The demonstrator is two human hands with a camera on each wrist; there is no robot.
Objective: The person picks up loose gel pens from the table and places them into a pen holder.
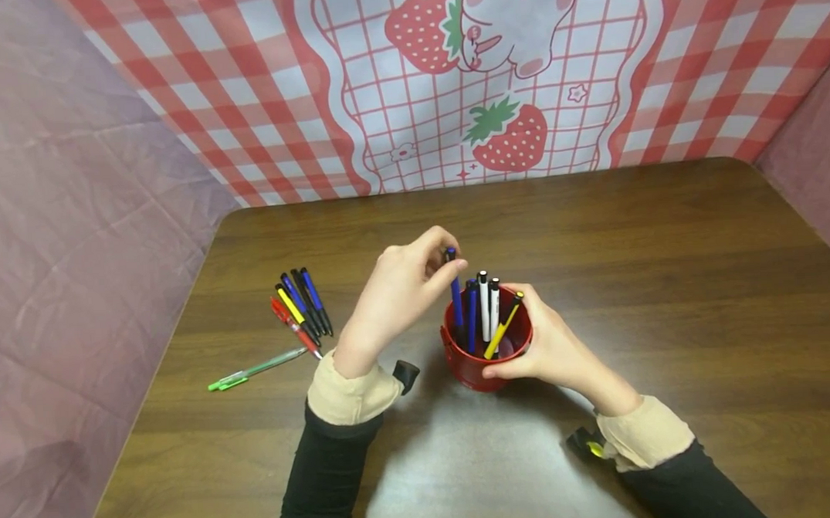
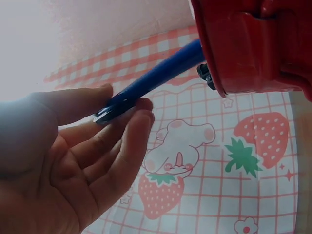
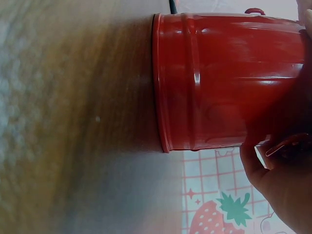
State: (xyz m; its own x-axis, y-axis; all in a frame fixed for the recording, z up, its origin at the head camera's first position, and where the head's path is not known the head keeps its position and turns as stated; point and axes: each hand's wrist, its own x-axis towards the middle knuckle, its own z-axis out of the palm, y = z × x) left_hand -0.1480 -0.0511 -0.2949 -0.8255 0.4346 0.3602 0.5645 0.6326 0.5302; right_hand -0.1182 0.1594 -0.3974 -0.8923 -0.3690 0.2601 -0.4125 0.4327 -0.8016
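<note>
Left hand point(image 1: 398, 284) pinching, right hand point(image 1: 545, 337) curved round

The red bucket point(image 3: 229, 83) looks like painted metal, ribbed yet smooth and glossy, streaked with bright reflections. The blue pens point(image 2: 168, 68) look like smooth plastic with a soft sheen; the green pen point(image 1: 270, 364) seems to be see-through plastic. The worktop point(image 1: 666, 279) shows wood grain under a smooth, slightly shiny finish. The checked backdrop point(image 1: 240, 73) looks like matt printed cloth, the pink hanging point(image 1: 94, 227) beside it like creased cloth with a faint sheen. The sleeves point(image 1: 336, 467) are matt black cloth.
</note>
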